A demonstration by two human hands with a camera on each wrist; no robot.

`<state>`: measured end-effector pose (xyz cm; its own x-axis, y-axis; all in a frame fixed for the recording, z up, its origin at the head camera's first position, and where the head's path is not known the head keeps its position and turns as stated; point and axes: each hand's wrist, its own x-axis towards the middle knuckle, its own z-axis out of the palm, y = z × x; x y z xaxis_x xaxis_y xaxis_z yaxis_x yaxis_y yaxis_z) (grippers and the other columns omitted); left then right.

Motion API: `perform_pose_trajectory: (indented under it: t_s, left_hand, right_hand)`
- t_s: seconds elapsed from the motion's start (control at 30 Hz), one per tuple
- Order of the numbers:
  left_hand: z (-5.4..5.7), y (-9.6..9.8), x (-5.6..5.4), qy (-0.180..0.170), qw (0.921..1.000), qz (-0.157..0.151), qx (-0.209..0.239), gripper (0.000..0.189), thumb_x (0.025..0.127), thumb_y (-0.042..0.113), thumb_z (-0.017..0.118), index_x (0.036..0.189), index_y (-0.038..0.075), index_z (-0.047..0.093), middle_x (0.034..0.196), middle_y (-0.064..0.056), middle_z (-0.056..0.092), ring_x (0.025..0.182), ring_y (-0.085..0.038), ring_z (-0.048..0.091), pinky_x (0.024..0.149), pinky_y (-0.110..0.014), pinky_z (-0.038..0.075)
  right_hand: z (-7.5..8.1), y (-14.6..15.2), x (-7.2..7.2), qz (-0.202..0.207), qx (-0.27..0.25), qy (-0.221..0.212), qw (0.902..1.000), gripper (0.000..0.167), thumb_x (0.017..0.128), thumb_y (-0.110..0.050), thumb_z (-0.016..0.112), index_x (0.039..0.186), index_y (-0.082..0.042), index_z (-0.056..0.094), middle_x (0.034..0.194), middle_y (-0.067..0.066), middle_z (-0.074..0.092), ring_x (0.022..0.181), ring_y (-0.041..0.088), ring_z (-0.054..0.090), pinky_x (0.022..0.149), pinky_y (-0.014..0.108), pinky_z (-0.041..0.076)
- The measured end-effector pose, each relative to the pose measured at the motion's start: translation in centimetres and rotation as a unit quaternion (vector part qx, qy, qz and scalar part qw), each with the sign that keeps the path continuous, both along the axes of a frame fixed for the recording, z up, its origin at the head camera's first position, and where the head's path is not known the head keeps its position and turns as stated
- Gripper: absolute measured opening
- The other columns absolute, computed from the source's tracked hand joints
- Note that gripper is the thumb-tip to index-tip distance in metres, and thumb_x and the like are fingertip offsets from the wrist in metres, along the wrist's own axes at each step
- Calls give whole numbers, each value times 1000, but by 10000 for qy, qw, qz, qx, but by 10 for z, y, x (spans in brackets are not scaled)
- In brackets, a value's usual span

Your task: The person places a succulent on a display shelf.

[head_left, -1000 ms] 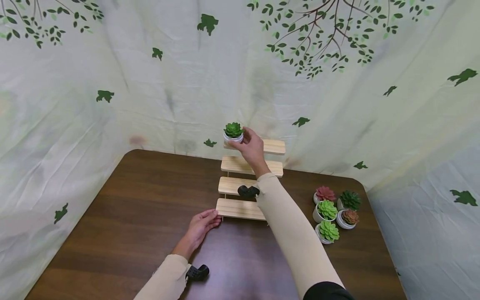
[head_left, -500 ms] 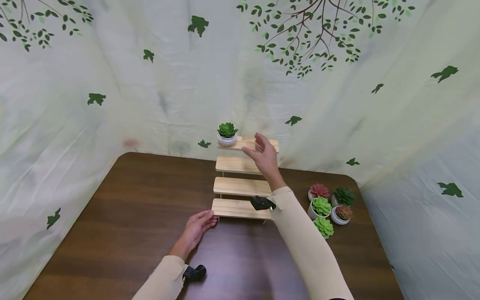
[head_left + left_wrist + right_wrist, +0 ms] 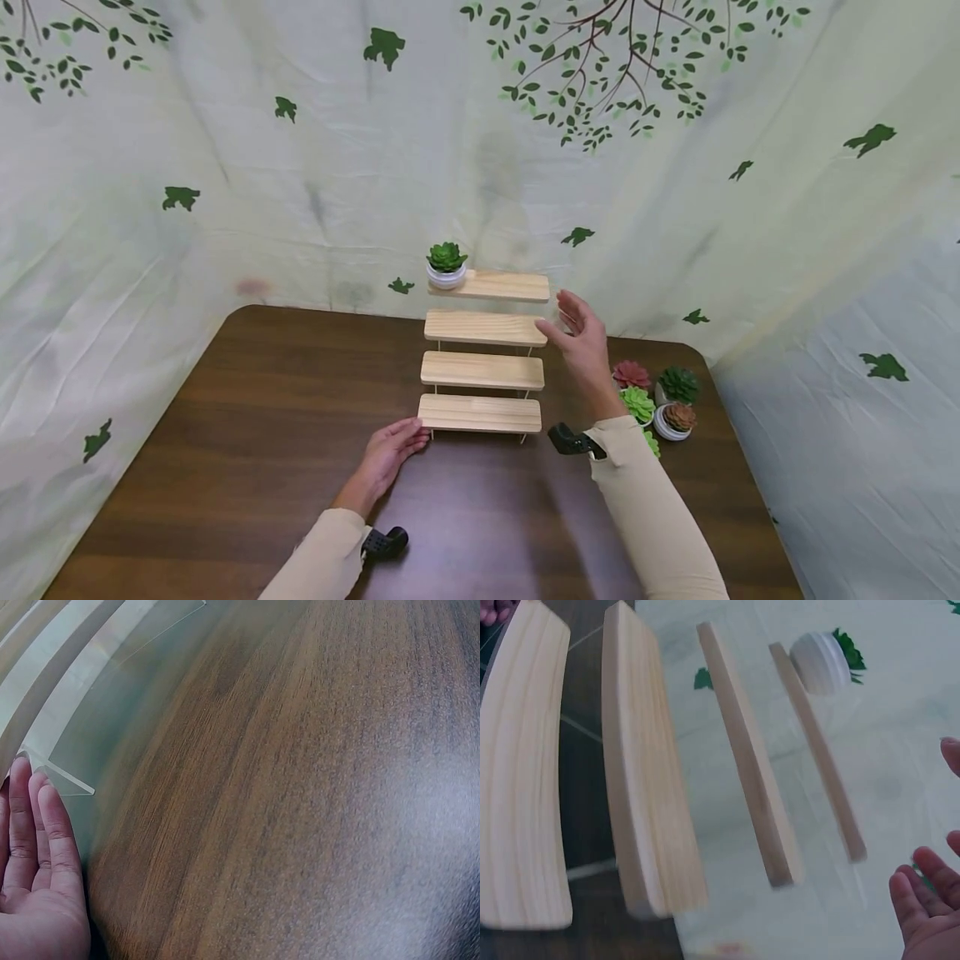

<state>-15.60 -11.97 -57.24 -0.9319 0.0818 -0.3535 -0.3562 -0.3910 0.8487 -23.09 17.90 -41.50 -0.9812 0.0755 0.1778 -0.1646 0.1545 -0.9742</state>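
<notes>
A four-step stand (image 3: 480,412) with pale wooden boards on clear supports stands at the table's back middle. My left hand (image 3: 390,454) holds the left front corner of its lowest board. In the left wrist view the fingers (image 3: 56,825) lie along that board's end, by the clear support. A green succulent (image 3: 446,257) in a white ribbed pot (image 3: 447,278) sits at the left end of the top board. To the right of the stand, my right hand (image 3: 587,350) is in the air, fingers apart and holding nothing. The right wrist view shows its fingertips (image 3: 907,892) beyond the boards.
Several potted succulents group on the right of the brown table (image 3: 300,400): a red one (image 3: 632,373), a dark green one (image 3: 679,384), a brown one (image 3: 678,416) and light green ones (image 3: 637,403), partly behind the right forearm. A leaf-printed curtain (image 3: 337,167) hangs behind.
My right hand set the green succulent's pot on the top board's left end, let go, and drew away to the right. My left hand stayed at the lowest board's corner.
</notes>
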Motion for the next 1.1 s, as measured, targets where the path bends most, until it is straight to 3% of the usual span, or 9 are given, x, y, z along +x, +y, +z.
perform_pose_trajectory:
  t_s: [0.17, 0.4, 0.57, 0.67, 0.87, 1.1]
  left_hand:
    - [-1, 0, 0, -6, 10000, -40, 43, 10, 97, 5, 57, 99, 1, 66, 82, -4, 70, 81, -14, 68, 78, -25, 57]
    - [0, 0, 0, -68, 10000, 39, -24, 11, 97, 4, 55, 95, 2, 66, 80, -4, 70, 78, -13, 68, 77, -24, 57]
    - [0, 0, -1, -68, 10000, -23, -32, 11, 97, 5, 55, 98, 1, 66, 82, -4, 70, 80, -13, 68, 79, -25, 57]
    - [1, -1, -1, -68, 10000, -24, -32, 11, 98, 4, 55, 99, 0, 65, 82, -4, 70, 80, -13, 68, 79, -25, 57]
    - [1, -1, 0, -109, 9999, -17, 31, 12, 98, 4, 53, 99, 0, 64, 82, -3, 69, 80, -13, 67, 80, -26, 57]
    - [1, 0, -1, -70, 10000, -50, 39, 11, 98, 5, 54, 97, 2, 65, 81, -2, 69, 79, -12, 67, 79, -25, 57]
  right_hand:
    - [-3, 31, 20, -78, 295, 86, 9995, 66, 87, -11, 73, 143, -2, 40, 145, 16, 43, 135, 29, 40, 113, 39, 33]
    - [-18, 70, 47, -182, 607, 34, 9980, 61, 87, -13, 72, 141, -3, 44, 142, 18, 47, 131, 32, 44, 111, 50, 33]
    - [-33, 93, 65, -344, 651, 79, 9973, 58, 85, -9, 74, 138, -4, 49, 131, 11, 57, 116, 18, 56, 100, 26, 46]
    - [-41, 102, 73, -416, 526, 143, 9976, 57, 84, -4, 74, 136, -1, 49, 123, 6, 62, 108, 12, 59, 90, 16, 48]
    - [-55, 120, 88, -849, 170, -93, 9962, 60, 83, 2, 73, 137, 3, 46, 123, -1, 61, 114, 11, 55, 98, 18, 42]
    - [-81, 139, 108, -1391, 111, -139, 9901, 56, 82, 4, 73, 133, 4, 50, 129, 13, 59, 117, 10, 54, 101, 21, 42]
